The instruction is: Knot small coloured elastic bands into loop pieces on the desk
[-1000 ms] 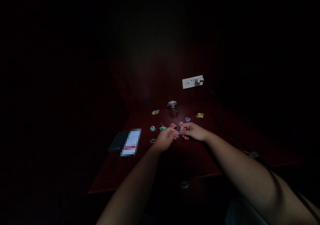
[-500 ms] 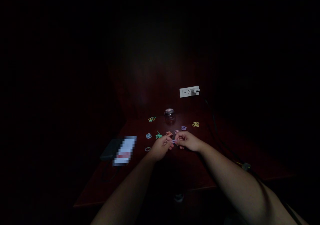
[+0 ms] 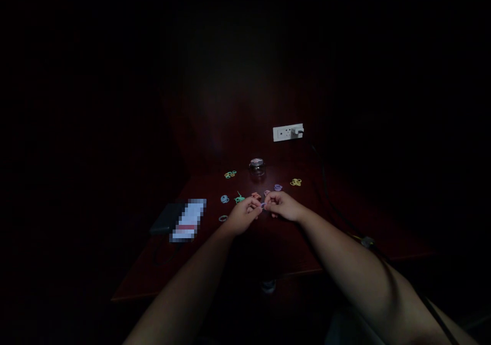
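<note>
My left hand and my right hand meet over the dark red table, fingertips pinched on a small purple hair tie between them. Just beyond them lie little piles of hair ties sorted by colour: blue, green, orange-red, pink and purple. The orange-red and pink piles are partly hidden by my fingers. One multicoloured hair tie rests left of my left hand.
Farther back are a clear lidded jar, mixed green and yellow hair ties and a yellow pile. A blurred-out phone-like slab leans by a dark box at left. A cable runs along the right from the wall socket.
The whole view has shifted, so the table and its things sit a little higher in the picture. My hands have drawn slightly closer together around the purple hair tie.
</note>
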